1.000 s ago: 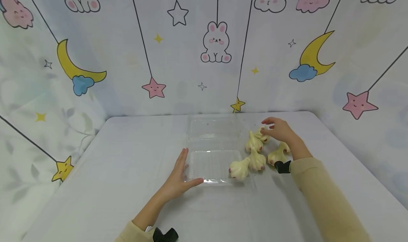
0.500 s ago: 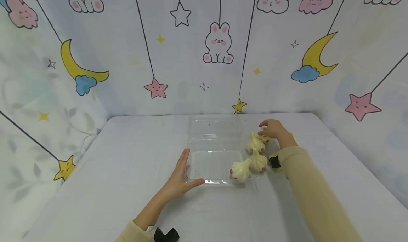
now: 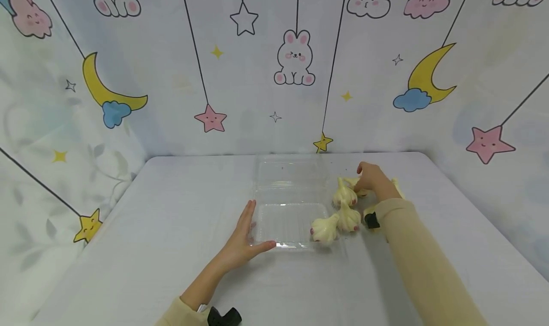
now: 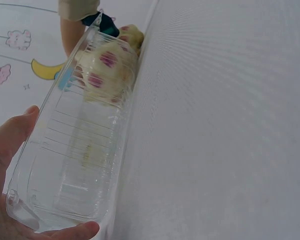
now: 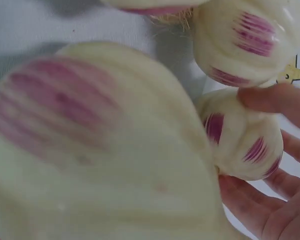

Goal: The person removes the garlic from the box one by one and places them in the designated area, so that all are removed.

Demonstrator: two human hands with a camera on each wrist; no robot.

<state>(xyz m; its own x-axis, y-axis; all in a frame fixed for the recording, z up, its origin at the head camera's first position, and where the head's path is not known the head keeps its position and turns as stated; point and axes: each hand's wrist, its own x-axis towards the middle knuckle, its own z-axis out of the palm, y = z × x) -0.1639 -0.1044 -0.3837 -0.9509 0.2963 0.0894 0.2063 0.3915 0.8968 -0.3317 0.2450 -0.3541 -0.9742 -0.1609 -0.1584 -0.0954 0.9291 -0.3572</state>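
A clear plastic clamshell box (image 3: 283, 223) lies on the table with its lid spread toward the back. My left hand (image 3: 238, 247) rests against the box's near left corner, fingers straight and thumb stretched along the front edge. My right hand (image 3: 375, 180) is at the back of a group of garlic bulbs (image 3: 344, 193), right of the box. In the right wrist view its thumb and fingers hold a garlic bulb (image 5: 245, 140) with purple streaks. A large blurred bulb (image 5: 105, 145) fills the foreground there.
Another garlic bulb (image 3: 324, 229) is by the box's right front corner, and one more (image 3: 348, 219) sits just behind it. Further bulbs are partly hidden by the right sleeve (image 3: 411, 249). A patterned cloth wall (image 3: 249, 87) rises behind the white table (image 3: 180, 197).
My right hand has come down over the rearmost garlic bulb, and its fingers have closed round it. My left hand stays at the box. The whole view has shifted slightly.
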